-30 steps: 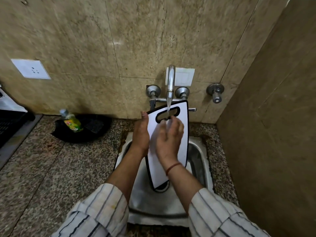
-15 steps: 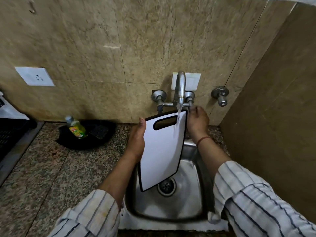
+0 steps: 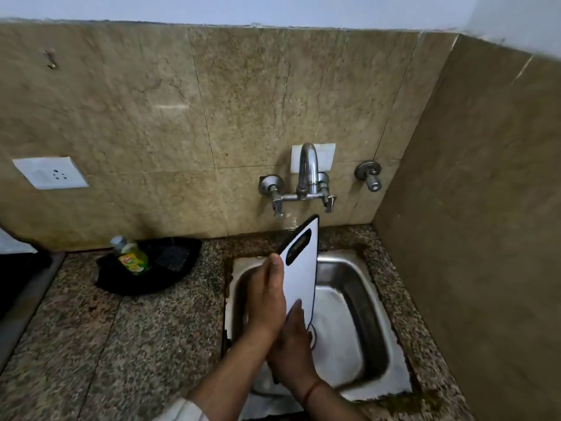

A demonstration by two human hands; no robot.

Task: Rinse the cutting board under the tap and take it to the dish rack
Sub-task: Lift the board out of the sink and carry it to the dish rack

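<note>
The cutting board (image 3: 300,268) is held nearly upright over the sink (image 3: 364,299), below the tap (image 3: 306,171), where no water shows. The left hand (image 3: 265,296) grips its side edge and the right hand (image 3: 293,344) grips its lower end. Rinsing seems done; the carrying is left. A soap bottle (image 3: 130,255) stands on the worktop (image 3: 121,344) to the left, perhaps on the way.
</note>
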